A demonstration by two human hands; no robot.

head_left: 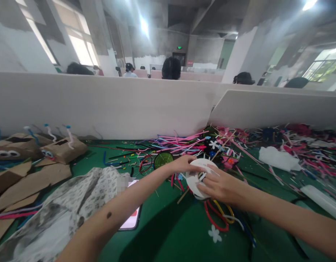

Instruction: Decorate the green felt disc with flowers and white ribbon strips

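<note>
A white round disc [193, 184] with a small black-and-white striped spot near its middle is held low over the green table, tipped slightly. My left hand [184, 163] reaches its top edge, with the fingers bent over the rim. From the right, my right hand [214, 183] grips the disc, its fingertips lying across the face near the striped spot. Red and yellow pipe cleaners [215, 214] lie just below the disc, and a pale felt flower [214, 233] is in front of them. A thin wooden stick [183, 195] pokes out beside the disc's lower left.
Pink pipe cleaners [181, 143] and scraps heap up behind and rightward. A green round piece [163, 160] lies left of my hands. A phone [132, 214], patterned cloth [88, 196] and cardboard figures [64, 150] are to the left. A white partition [102, 105] closes the back; people sit beyond.
</note>
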